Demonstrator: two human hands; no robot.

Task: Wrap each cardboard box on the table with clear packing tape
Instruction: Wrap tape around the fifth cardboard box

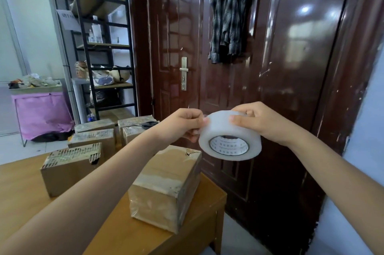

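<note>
I hold a wide roll of clear packing tape [228, 136] up in the air in front of the door. My right hand [261, 121] grips the roll from the top, thumb on its face. My left hand [185, 125] pinches the roll's left edge between thumb and fingers. Below the roll, a cardboard box [166, 186] with tape over its top stands near the right end of the wooden table [104, 234]. A second box [68, 169] with a torn, printed top sits to the left on the table.
Several more cardboard boxes [93, 138] are stacked beyond the table, with black-handled scissors [147, 124] lying on one. A dark red door [228, 67] stands straight ahead, a black shelf rack [104, 47] at the left, and a pink-draped stand [41, 115] beside it.
</note>
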